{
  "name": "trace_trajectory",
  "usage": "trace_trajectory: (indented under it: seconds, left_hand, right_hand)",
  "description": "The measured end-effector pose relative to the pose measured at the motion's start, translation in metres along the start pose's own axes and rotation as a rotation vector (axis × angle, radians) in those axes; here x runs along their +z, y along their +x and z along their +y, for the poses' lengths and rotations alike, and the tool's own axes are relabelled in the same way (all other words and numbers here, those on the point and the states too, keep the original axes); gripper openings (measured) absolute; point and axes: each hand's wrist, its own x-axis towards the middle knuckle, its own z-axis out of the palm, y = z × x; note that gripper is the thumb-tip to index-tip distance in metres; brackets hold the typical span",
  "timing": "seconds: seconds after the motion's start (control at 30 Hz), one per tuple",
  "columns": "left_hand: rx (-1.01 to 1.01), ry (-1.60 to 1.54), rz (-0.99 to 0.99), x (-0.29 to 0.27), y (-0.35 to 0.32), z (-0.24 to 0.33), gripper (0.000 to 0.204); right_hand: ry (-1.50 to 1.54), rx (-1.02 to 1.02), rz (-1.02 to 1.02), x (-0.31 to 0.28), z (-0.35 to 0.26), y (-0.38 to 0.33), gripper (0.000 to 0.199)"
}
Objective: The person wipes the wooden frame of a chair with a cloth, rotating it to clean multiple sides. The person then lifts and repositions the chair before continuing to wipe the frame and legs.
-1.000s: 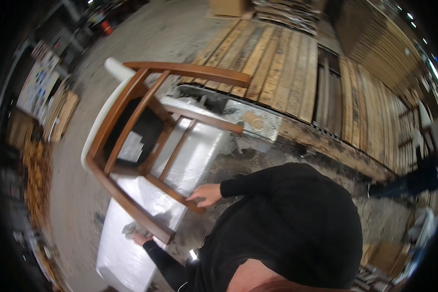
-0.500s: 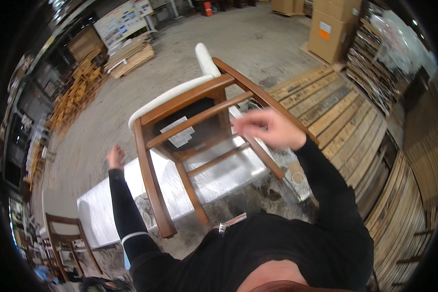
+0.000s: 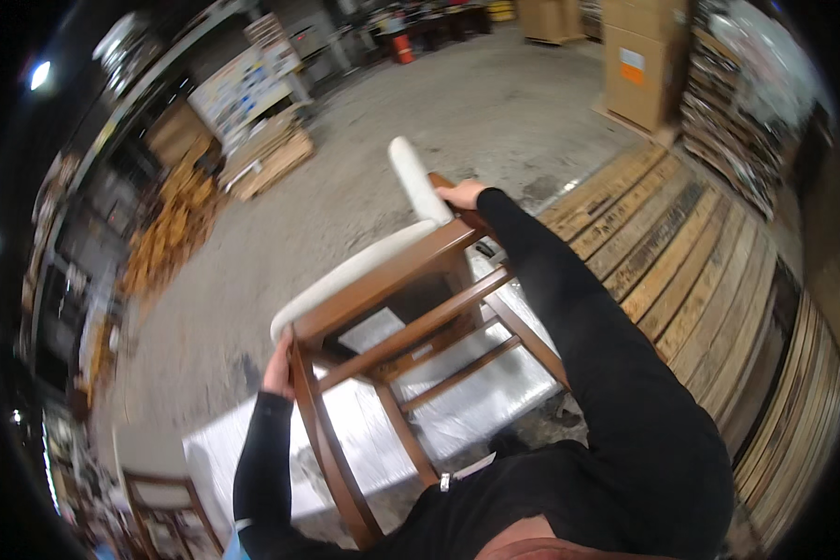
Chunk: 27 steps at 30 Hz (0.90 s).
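Note:
A chair (image 3: 387, 287) with a brown wooden frame and cream upholstery is tipped over above a bench (image 3: 229, 439) covered in shiny clear film, its underside and legs turned toward me. Its cream backrest (image 3: 415, 177) points away from me. My left hand (image 3: 278, 371) is closed around the frame where a leg meets the seat corner. At the far end, my right hand (image 3: 459, 193) grips the wooden frame beside the backrest, with the fingertips partly hidden. A pale label sits on the dark seat underside, partly behind a crossbar.
Another wood-framed chair (image 3: 163, 490) stands at the lower left. Wooden slats (image 3: 686, 252) form a low platform on the right, with tall cardboard boxes (image 3: 637, 79) beyond it. Wooden parts (image 3: 173, 229) are piled at the far left, near flat boards (image 3: 271, 163).
My left hand, free before, now holds the chair's seat corner. My right hand has moved farther away to the frame by the backrest. The chair appears shifted lower right as the view moves.

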Motion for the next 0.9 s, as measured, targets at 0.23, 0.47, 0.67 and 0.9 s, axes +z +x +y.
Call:
trace_trajectory:
  seconds: [0.23, 0.47, 0.67, 0.9]
  left_hand:
    - [-0.056, -0.004, 0.160, 0.023, -0.016, 0.010, 0.061]
    - [0.182, 0.233, 0.237, 0.045, -0.067, -0.007, 0.039]
    - [0.270, 0.308, 0.200, 0.138, -0.134, 0.026, 0.029]
    - [0.493, 0.655, -0.034, 0.323, -0.140, 0.117, 0.041]
  right_hand:
    - [0.070, 0.047, 0.126, 0.004, 0.004, -0.003, 0.074]
    - [-0.022, -0.041, 0.066, -0.024, 0.005, -0.050, 0.084]
    - [0.367, 0.079, 0.105, -0.087, 0.098, -0.158, 0.093]
    - [0.795, 0.011, 0.518, -0.253, 0.191, -0.277, 0.065]
